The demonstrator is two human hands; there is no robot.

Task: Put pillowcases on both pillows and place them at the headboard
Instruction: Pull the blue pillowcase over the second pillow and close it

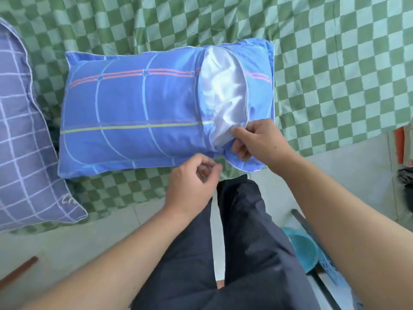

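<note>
Bed (335, 63) under a green checked sheet, seen from above. Lying across it near the close edge: a pillow (223, 90), white and shiny, inside a blue case (134, 113) with pale curved lines, red stripes and 1 yellow-green stripe. Case covering nearly all of it — only an oval gap toward the right end left open, white pillow showing through. Right end of the case overhanging the bed edge a little.

Right hand (257, 139) at the lower end of that gap, thumb and curled fingers pinching the case's edge fabric. Left hand (192, 184) just below the case's near edge, fingers curled with thumb and forefinger tips together; cannot tell whether any fabric sits between them, or whether touching the case at all.

At the far left, partly out of frame: 2nd pillow (26, 142) in a lavender case with a white grid, resting on the bed edge, close beside the blue case.

Below — dark trousers (245, 242), pale floor (67, 242), a teal basin (301, 251) to the right of the legs.
</note>
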